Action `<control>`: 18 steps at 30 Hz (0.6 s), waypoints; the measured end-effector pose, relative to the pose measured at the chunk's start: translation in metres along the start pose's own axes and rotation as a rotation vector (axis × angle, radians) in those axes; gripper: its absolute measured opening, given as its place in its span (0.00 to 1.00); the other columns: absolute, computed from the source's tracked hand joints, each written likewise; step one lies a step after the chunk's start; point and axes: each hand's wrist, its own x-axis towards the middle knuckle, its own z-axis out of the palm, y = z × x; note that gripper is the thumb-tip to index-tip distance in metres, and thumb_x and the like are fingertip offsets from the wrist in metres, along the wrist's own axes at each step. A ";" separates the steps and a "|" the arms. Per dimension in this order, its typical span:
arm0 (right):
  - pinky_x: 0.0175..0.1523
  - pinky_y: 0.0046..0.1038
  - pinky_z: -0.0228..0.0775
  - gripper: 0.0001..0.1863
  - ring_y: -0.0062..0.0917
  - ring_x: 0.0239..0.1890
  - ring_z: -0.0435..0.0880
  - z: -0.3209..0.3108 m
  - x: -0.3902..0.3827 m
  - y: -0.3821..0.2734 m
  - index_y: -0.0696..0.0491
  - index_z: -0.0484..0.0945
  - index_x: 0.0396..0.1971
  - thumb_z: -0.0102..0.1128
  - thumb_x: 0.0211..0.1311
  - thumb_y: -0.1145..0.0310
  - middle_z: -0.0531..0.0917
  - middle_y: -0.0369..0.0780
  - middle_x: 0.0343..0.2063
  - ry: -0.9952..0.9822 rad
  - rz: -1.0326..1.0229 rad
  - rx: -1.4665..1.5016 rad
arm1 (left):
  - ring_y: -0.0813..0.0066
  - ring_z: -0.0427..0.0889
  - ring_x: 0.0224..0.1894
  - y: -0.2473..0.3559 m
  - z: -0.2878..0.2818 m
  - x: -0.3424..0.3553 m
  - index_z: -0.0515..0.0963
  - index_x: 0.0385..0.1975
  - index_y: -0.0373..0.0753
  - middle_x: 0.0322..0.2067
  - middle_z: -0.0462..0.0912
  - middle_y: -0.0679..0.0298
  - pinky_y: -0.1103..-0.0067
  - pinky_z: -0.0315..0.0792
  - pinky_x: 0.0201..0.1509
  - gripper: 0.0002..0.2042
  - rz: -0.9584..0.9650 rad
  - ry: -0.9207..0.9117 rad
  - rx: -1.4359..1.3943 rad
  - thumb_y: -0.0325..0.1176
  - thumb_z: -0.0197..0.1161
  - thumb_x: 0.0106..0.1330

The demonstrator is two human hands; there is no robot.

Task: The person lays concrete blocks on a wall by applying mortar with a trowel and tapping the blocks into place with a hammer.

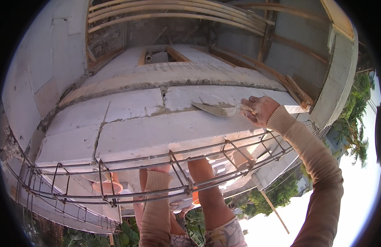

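My right hand (259, 110) sits right of centre in the frame, fingers wrapped tight round the handle of a grey, mortar-smeared pointed steel trowel (215, 109). The blade points toward the left of the picture and lies flat on the top of the white aerated-concrete block wall (157, 131), just beside a mortar joint (163, 95) that runs up between two blocks. My long beige sleeve (318, 164) climbs from the lower right corner to that hand.

My left hand (159, 168) is low in the centre, reaching up under the edge of the blocks; only the cuff and a little of the hand show, so I cannot tell whether it is open or gripping anything. The two hands are well apart.

Across the lower half of the frame, a rusty steel rebar cage (178, 173) with bent stirrups runs in front of the wall, between me and the blocks. An orange round bucket (107, 187) peeks out below it at lower left. In the upper part of the frame, curved wooden formwork planks (178, 12) span the opening, and green trees (276, 191) show at lower right.
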 end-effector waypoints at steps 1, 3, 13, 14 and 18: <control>0.49 0.38 0.79 0.18 0.37 0.42 0.84 -0.007 -0.001 0.015 0.49 0.79 0.53 0.56 0.71 0.55 0.83 0.42 0.43 -0.193 0.201 -0.102 | 0.58 0.65 0.70 0.000 -0.002 0.003 0.68 0.65 0.42 0.68 0.68 0.59 0.59 0.54 0.75 0.30 0.016 0.041 0.048 0.58 0.38 0.76; 0.50 0.38 0.79 0.18 0.37 0.42 0.84 0.006 -0.014 0.043 0.49 0.79 0.53 0.56 0.71 0.55 0.83 0.42 0.44 -0.260 0.190 -0.172 | 0.58 0.64 0.70 -0.001 -0.005 0.006 0.67 0.66 0.42 0.69 0.68 0.59 0.59 0.54 0.75 0.30 0.042 0.140 0.151 0.58 0.38 0.76; 0.47 0.42 0.80 0.17 0.41 0.39 0.86 0.007 -0.059 0.081 0.53 0.78 0.49 0.57 0.69 0.56 0.84 0.45 0.36 -0.372 0.339 -0.240 | 0.59 0.67 0.67 -0.011 -0.008 0.016 0.70 0.62 0.42 0.65 0.72 0.60 0.61 0.57 0.73 0.28 -0.035 -0.076 0.113 0.56 0.41 0.75; 0.47 0.42 0.80 0.17 0.41 0.39 0.86 0.016 -0.058 0.081 0.53 0.78 0.49 0.57 0.68 0.57 0.84 0.45 0.36 -0.259 0.271 -0.161 | 0.59 0.70 0.65 -0.005 -0.012 0.012 0.73 0.59 0.42 0.62 0.74 0.60 0.61 0.59 0.72 0.26 -0.024 -0.002 0.310 0.55 0.42 0.75; 0.43 0.40 0.81 0.19 0.42 0.34 0.85 0.026 -0.029 0.006 0.53 0.77 0.52 0.59 0.66 0.59 0.84 0.45 0.35 0.048 0.015 0.070 | 0.60 0.76 0.59 0.019 -0.040 -0.028 0.79 0.51 0.44 0.55 0.81 0.61 0.60 0.67 0.65 0.22 0.160 0.388 1.477 0.52 0.46 0.74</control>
